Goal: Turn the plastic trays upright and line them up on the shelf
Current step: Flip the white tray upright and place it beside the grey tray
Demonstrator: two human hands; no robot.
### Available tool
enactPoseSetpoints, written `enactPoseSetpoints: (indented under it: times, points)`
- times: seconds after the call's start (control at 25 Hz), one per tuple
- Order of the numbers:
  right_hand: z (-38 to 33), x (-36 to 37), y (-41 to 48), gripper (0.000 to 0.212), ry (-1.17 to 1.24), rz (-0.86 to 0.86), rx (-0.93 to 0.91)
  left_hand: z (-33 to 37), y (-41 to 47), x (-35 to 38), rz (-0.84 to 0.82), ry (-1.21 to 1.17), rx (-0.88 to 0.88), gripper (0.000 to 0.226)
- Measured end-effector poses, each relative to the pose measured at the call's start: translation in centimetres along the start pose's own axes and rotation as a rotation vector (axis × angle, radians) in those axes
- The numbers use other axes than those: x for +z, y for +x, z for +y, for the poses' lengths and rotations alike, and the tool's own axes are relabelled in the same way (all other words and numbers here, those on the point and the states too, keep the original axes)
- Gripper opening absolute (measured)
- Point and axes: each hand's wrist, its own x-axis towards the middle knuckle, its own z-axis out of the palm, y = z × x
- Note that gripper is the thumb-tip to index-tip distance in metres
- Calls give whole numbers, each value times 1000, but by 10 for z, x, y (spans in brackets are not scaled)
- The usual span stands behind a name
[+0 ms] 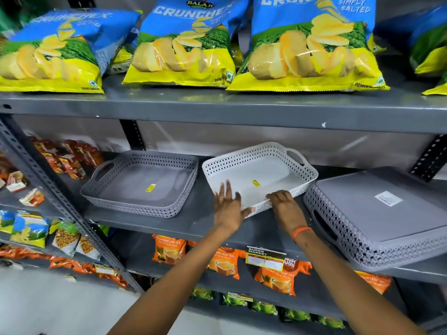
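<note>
1. The white tray sat upright on the grey metal shelf, skewed, its right edge riding up on the overturned grey tray.
2. The left hand lay flat on the near corner, fingers spread apart; the right hand had its fingers curled over the front rim.
3. An upright grey tray stood just beside it on the left.
4. Risk: pushing the white tray while it overlapped could jam it or nudge the overturned tray, which already overhung the shelf front, off the edge.
5. Crisp bags filled the shelf above; tea packets lined the one below.
</note>
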Motion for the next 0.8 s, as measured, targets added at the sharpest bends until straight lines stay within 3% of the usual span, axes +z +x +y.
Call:
enactPoseSetpoints:
  times: [0.08, 0.2, 0.4, 0.56, 0.8]
  points:
    - [-5, 1, -2, 40, 28, 1, -13, -1, -11, 3, 26, 73, 94, 31]
    - [-1, 0, -8, 34, 107, 20, 8, -24, -17, -1, 57, 113, 94, 34]
    - [29, -3, -21, 43, -19, 20, 131, -63, -9, -6, 23, 77, 171, 45]
    - [54, -5, -37, 48, -72, 38, 92, -84, 6, 5, 0, 52, 249, 47]
    - [65, -8, -31, 34, -46, 56, 108, -90, 7, 7, 29, 104, 291, 41]
